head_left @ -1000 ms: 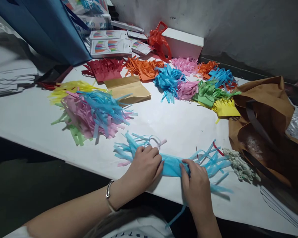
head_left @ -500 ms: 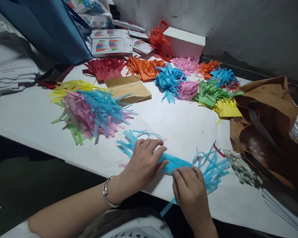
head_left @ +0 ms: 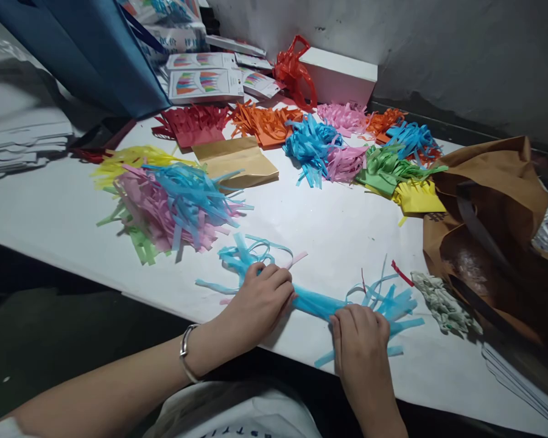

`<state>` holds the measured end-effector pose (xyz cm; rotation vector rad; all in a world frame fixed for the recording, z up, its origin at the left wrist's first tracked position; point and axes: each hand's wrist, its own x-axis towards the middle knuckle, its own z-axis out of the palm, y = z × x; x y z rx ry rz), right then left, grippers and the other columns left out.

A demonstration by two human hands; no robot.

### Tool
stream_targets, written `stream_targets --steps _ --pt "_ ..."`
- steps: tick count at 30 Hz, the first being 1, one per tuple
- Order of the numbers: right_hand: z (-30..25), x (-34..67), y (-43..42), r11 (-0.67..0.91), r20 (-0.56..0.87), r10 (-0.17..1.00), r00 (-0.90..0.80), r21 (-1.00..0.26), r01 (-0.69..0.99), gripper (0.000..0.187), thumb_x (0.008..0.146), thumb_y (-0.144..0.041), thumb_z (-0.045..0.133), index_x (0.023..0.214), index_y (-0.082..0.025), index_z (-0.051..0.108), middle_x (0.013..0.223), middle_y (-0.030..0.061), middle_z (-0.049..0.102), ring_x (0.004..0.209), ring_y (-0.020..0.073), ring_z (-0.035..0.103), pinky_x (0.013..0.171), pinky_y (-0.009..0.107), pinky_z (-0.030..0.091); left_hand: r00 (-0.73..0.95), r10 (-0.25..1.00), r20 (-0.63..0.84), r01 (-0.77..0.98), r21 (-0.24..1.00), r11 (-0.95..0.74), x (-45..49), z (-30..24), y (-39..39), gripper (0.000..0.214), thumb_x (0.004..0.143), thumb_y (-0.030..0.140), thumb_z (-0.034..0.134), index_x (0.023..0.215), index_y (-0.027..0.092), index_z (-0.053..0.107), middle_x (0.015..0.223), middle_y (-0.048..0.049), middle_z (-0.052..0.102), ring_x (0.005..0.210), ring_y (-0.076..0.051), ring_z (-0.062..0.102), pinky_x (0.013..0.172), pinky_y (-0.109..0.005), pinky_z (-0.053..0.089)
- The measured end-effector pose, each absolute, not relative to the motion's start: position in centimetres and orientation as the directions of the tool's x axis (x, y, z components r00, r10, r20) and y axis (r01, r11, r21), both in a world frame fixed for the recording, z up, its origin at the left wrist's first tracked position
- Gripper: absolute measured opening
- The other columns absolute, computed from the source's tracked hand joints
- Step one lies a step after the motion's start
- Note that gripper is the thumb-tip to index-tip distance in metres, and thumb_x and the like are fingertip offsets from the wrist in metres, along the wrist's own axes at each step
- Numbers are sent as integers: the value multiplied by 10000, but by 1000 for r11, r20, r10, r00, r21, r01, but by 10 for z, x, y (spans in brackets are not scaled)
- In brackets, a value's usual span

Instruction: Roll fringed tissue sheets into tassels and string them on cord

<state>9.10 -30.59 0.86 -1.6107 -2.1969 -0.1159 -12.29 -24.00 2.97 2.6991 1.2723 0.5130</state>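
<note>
A light blue fringed tissue paper piece [head_left: 317, 301] lies near the front edge of the white table [head_left: 338, 231], its middle rolled into a thin twist and its cut strips fanning out at both ends. My left hand [head_left: 260, 301] is closed on the left part of the twist, with a bracelet on that wrist. My right hand [head_left: 360, 337] is closed on the right part, fingers curled over the paper.
A pile of pink, blue, yellow and green fringed paper [head_left: 164, 204] lies left. More coloured fringe stacks [head_left: 347, 146] sit behind, with a tan paper sheet [head_left: 237, 161], a white box [head_left: 340, 76] and packets [head_left: 205, 85]. A brown bag [head_left: 488, 225] stands right; a pale tassel [head_left: 441, 301] lies beside it.
The flat blue middle section has been rolled into a narrow twist between both hands. My right hand shifted slightly right and the fringe ends bunched up.
</note>
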Motion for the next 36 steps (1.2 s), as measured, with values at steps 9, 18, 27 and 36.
stream_targets --steps 9,18,27,36 --pt "20 80 -286 104 445 894 -44 -112 988 154 998 -276 523 884 -192 583 790 47 642 794 238 592 846 431 358 532 825 189 824 108 -556 -109 32 -228 190 905 200 604 723 152 630 838 -76 618 843 -255 551 758 -420 352" --pt "19 69 -291 425 474 837 -274 -246 871 149 949 -69 515 1002 -168 613 888 39 663 850 185 592 978 449 348 577 748 328 724 218 -654 -117 30 -233 209 879 271 682 1065 187 640 1160 -109 635 1080 -302 532 1023 -556 300" --pt "14 78 -299 426 418 856 -305 -236 873 184 982 -92 447 973 -183 607 908 51 651 887 203 559 947 424 336 683 649 335 576 299 -761 -127 23 -237 156 961 129 540 850 197 627 816 -6 650 874 -199 536 978 -445 292" --pt "15 80 -303 78 369 929 -31 -114 990 132 975 -212 512 876 -194 597 960 80 649 934 269 567 950 508 321 565 812 146 788 197 -583 -113 31 -232 178 911 203 566 763 145 645 901 -76 651 908 -258 558 854 -454 347"
